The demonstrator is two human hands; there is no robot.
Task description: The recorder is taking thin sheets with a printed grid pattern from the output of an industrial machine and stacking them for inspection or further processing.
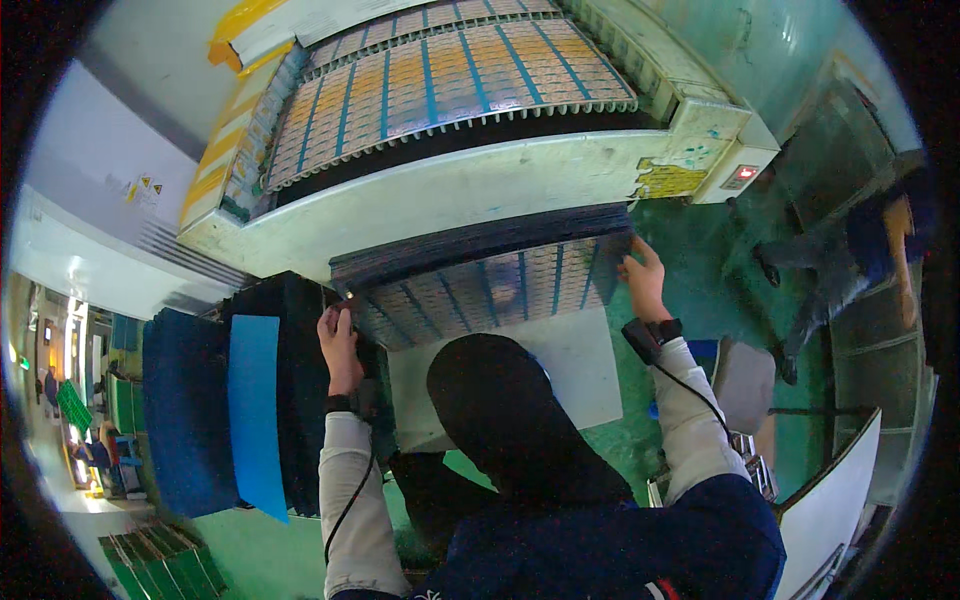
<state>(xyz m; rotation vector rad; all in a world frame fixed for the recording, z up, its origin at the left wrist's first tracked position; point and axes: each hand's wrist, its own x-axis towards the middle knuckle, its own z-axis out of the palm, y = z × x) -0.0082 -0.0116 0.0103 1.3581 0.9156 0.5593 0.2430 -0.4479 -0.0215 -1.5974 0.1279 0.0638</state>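
Before me a thick stack of dark blue panels (480,245) leans against the front of a pale machine. The panel nearest me is a printed circuit panel (500,290), with rows of small copper-coloured patterns parted by dark strips. My left hand (341,350) has its fingers closed at that panel's left edge. At its right edge, higher up, my right hand (645,280) pinches with thumb and fingers. How many panels lie between my fingers cannot be made out. A white board (590,360) lies under the stack.
Beyond the stack, the machine's conveyor (450,85) carries similar panels. Dark blue panel stacks (185,410) and a bright blue sheet (255,400) stand at my left. Another person (850,250) is at the far right. A grey padded thing (745,385) and a white panel (835,510) are nearer.
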